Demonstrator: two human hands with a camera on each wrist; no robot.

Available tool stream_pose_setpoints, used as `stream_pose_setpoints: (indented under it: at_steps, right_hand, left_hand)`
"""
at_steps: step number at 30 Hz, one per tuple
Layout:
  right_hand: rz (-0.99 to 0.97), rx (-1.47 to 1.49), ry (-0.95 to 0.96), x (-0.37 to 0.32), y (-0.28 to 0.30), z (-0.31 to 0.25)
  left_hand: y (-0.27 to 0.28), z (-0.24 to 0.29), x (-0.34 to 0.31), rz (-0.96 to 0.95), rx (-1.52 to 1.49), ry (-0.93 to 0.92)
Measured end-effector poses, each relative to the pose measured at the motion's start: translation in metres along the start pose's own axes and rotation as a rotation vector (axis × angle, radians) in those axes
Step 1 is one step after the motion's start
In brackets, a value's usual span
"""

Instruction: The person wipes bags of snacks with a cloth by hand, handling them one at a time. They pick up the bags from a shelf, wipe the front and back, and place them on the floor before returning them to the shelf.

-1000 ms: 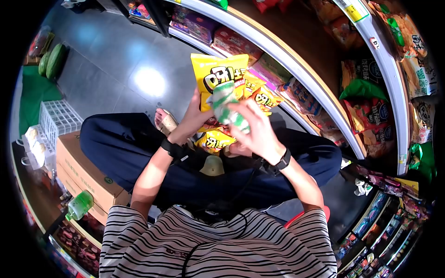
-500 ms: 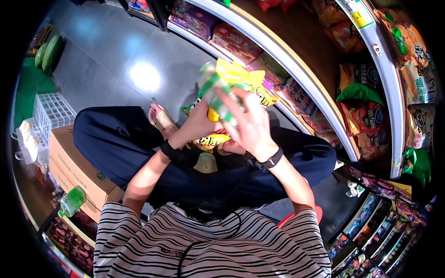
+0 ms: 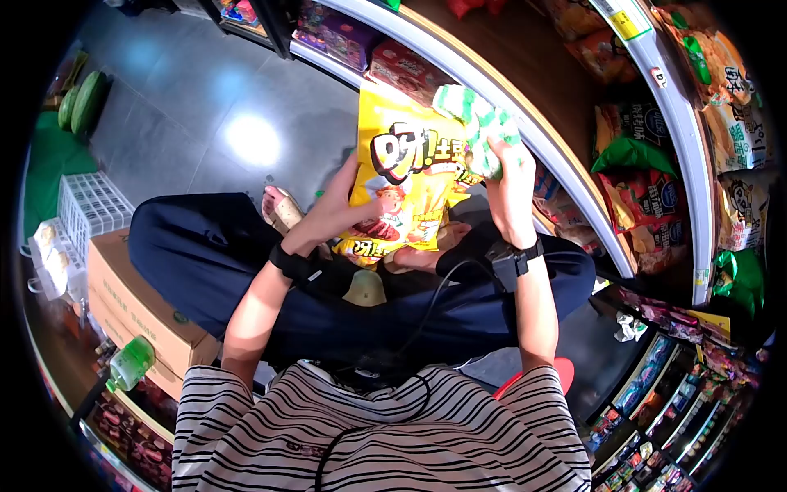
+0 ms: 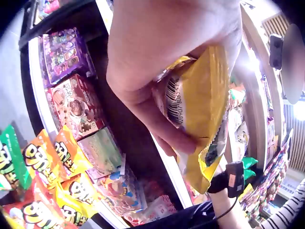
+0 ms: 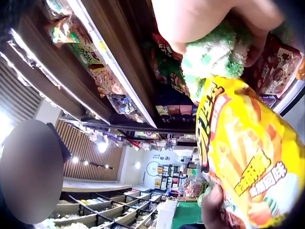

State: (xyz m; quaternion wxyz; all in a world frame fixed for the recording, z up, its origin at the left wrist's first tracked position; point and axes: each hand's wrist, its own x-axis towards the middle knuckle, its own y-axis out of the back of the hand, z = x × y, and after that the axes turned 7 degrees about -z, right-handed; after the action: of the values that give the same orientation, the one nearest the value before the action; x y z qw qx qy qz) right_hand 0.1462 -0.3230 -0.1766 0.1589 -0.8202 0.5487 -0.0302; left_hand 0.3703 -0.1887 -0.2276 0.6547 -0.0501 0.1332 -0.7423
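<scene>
While the left hand (image 3: 338,207) pinches the left edge of the yellow snack bag (image 3: 403,182), the bag spreads rightward from it, between both hands; at the bag's upper right, the right hand (image 3: 515,195) grips a green-and-white cloth (image 3: 475,121). The left wrist view shows a barcode (image 4: 174,100) on the bag that the head view hides.

In the head view, the left hand's (image 3: 332,207) fingers are hidden behind the yellow snack bag (image 3: 410,176), which partly covers smaller bags (image 3: 358,249) below. The right wrist view's top edge crops the right hand (image 5: 205,19), whose grip hides part of the green-and-white cloth (image 5: 214,55).
</scene>
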Motion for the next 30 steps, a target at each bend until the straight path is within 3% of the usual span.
stream_pose_setpoints:
  at_steps: [3,5,11,15,17,19,20,21,22,23,24,26,27,30]
  right_hand:
    - [0.061,0.059,0.104,0.001,0.011,0.007]
    - [0.167,0.033,0.168,0.003,0.010,-0.010]
    - [0.162,0.254,0.192,0.011,0.026,-0.007]
    - [0.245,0.144,0.225,0.009,0.026,-0.008]
    - [0.254,0.154,0.219,0.008,0.027,-0.010]
    - [-0.041,0.081,0.087,0.002,0.026,-0.008]
    - [-0.220,-0.039,0.041,0.000,0.020,-0.005]
    - [-0.281,-0.290,0.014,-0.007,0.010,0.000]
    - [-0.342,-0.359,-0.005,-0.019,-0.008,-0.002]
    - [-0.493,-0.552,0.094,-0.016,-0.011,0.005]
    - [-0.449,-0.438,0.031,-0.021,-0.022,0.017]
    - [-0.545,-0.715,0.075,-0.021,-0.026,0.019]
    - [-0.627,-0.809,0.060,-0.020,-0.023,0.022]
    - [-0.587,-0.748,-0.076,-0.024,-0.025,0.024]
  left_hand:
    - [-0.001,-0.003,0.003,0.009,-0.011,-0.028]
    - [-0.002,0.000,0.003,0.013,-0.225,0.108]
    - [-0.004,-0.005,0.004,-0.094,-0.016,0.023]
    - [-0.002,-0.001,0.002,-0.030,-0.124,0.092]
    - [-0.001,0.002,0.003,0.107,-0.279,0.079]
    - [-0.002,0.007,0.003,0.081,-0.347,0.039]
    - [-0.002,0.007,0.005,0.085,-0.349,0.026]
    - [-0.003,0.005,0.007,0.088,-0.350,0.015]
    - [0.005,-0.015,0.010,0.093,-0.355,-0.014]
    - [0.006,-0.019,0.009,0.092,-0.353,-0.010]
    - [0.008,-0.021,0.007,0.106,-0.347,0.014]
    - [0.010,-0.021,0.003,0.171,-0.248,0.046]
    - [0.011,-0.017,0.001,0.100,-0.112,0.030]
    - [0.007,-0.003,0.001,0.205,0.010,0.107]
